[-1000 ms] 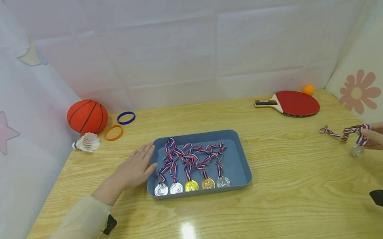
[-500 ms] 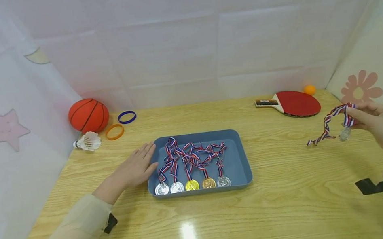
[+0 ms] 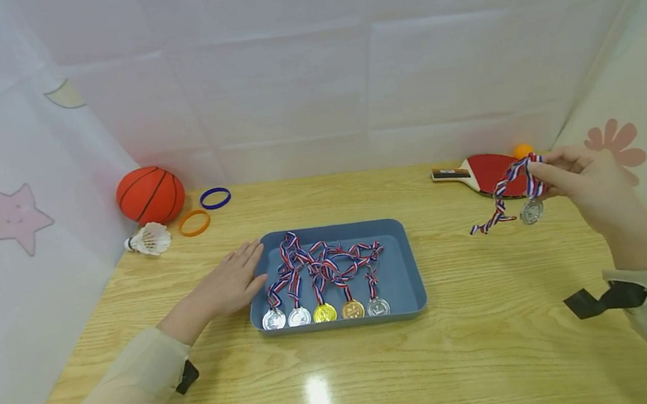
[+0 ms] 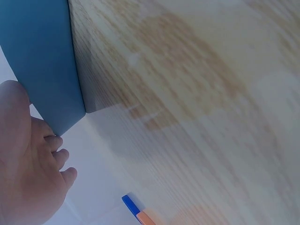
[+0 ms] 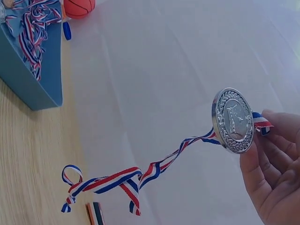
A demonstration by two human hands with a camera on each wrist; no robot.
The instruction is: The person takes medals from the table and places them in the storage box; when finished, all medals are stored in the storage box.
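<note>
My right hand (image 3: 598, 191) pinches the striped ribbon of a silver medal (image 3: 531, 211) above the table's right side. The medal hangs below the fingers, and its red, white and blue ribbon (image 5: 159, 166) trails off to the left with a knotted end. At the left rim of a blue-grey tray (image 3: 416, 278) lies my left hand (image 3: 226, 281), fingers straight against the edge. Inside the tray, several medals stand in a row along the front: silver ones, a gold medal (image 3: 324, 313) and a bronze medal (image 3: 352, 310). Their ribbons tangle behind them.
A red table tennis bat (image 3: 487, 172) and orange ball (image 3: 522, 150) are at the back right, partly behind the held medal. Back left are a small basketball (image 3: 151, 195), a shuttlecock (image 3: 150, 240), an orange wristband (image 3: 194, 223) and a blue wristband (image 3: 215, 198).
My right hand has lifted the silver medal and carried it left and away from me, its ribbon end leaving the table. The left hand stays at the tray's rim.
</note>
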